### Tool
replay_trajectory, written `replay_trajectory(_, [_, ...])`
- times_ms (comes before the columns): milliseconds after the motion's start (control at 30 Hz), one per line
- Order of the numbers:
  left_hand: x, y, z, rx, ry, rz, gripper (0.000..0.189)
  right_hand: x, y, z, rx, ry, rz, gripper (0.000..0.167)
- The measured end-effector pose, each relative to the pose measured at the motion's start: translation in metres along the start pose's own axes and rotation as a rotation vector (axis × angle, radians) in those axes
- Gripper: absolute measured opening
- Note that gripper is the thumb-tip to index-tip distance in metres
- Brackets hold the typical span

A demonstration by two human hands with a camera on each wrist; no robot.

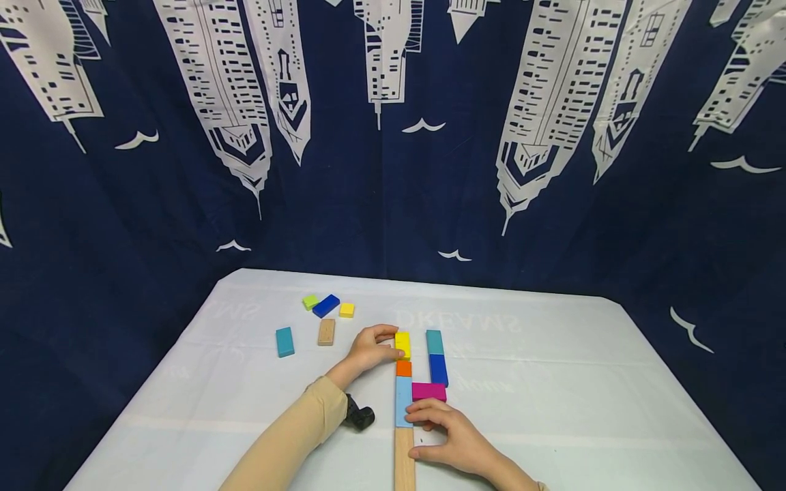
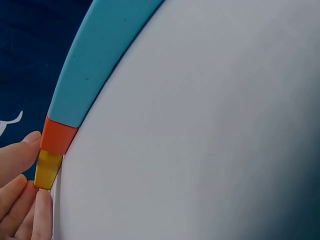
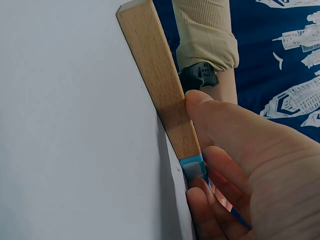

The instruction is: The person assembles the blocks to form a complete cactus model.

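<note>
A row of blocks runs up the table: a long wooden block (image 1: 404,470), a light blue block (image 1: 402,395), an orange block (image 1: 403,369) and a yellow block (image 1: 402,340) at the far end. My left hand (image 1: 370,349) pinches the yellow block, thumb by its near end and fingers by its far end. In the left wrist view the yellow block (image 2: 48,170) meets the orange block (image 2: 59,136). My right hand (image 1: 451,436) rests along the row's right side, fingertips on the light blue block, thumb touching the wooden block (image 3: 160,75). A magenta block (image 1: 429,391) lies crosswise beside the light blue one.
Right of the row, a teal block (image 1: 434,341) and a blue block (image 1: 439,369) lie end to end. At the back left are another teal block (image 1: 285,342), a small wooden block (image 1: 327,332), a blue block (image 1: 326,306), a green block (image 1: 310,302) and a small yellow block (image 1: 346,311).
</note>
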State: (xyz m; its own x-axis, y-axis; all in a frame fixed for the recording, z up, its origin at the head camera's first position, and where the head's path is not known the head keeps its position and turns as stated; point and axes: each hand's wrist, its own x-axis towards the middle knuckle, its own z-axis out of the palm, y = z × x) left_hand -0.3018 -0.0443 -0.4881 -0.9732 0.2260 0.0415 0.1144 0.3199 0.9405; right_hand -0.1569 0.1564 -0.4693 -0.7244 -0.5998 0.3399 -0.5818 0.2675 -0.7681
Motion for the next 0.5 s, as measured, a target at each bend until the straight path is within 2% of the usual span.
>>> replay_trajectory(500, [-0.0035, 0.001, -0.0006, 0.007, 0.001, 0.017, 0.05, 0.0005, -0.0025, 0.0002, 0.001, 0.002, -0.007, 0.037])
